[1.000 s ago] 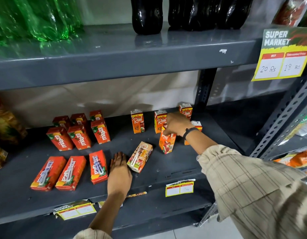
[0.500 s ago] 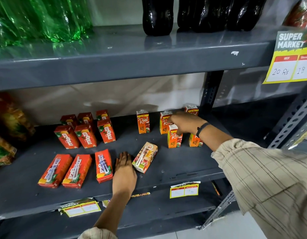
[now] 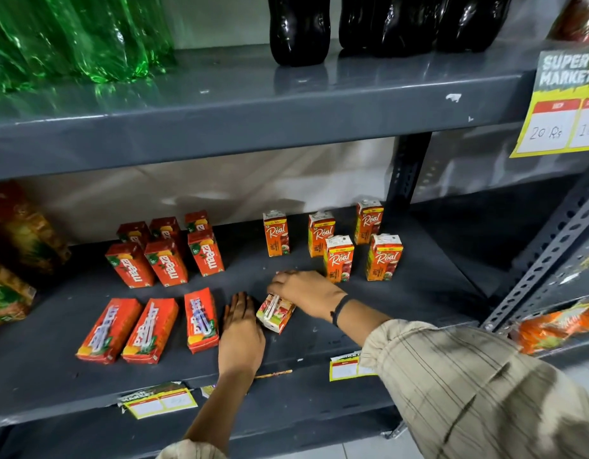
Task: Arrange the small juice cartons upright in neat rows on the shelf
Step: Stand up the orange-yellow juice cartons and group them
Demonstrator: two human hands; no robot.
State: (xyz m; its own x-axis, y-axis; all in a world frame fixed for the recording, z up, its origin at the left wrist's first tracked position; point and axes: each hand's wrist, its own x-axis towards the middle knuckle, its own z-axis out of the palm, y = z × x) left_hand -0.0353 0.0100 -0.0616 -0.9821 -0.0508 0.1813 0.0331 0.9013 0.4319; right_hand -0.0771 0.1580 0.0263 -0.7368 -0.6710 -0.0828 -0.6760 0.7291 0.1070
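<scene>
On the grey shelf (image 3: pixel 319 356), right hand (image 3: pixel 306 291) grips a fallen carton (image 3: pixel 276 313) below upright "Real" cartons (image 3: pixel 339 258); left hand (image 3: pixel 242 332) lies flat.

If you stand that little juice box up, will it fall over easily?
Maybe. The lying carton under the right hand is tall and narrow like the upright Real cartons, so a bump could tip it. Its flat sides mean it probably won't roll. It looks stiff enough to hold its shape when gripped.

"Real" cartons (image 3: pixel 338 258), "Maaza" cartons (image 3: pixel 206 253)

Right hand (image 3: pixel 306 293) hides the fallen carton's (image 3: pixel 275 313) top.
</scene>
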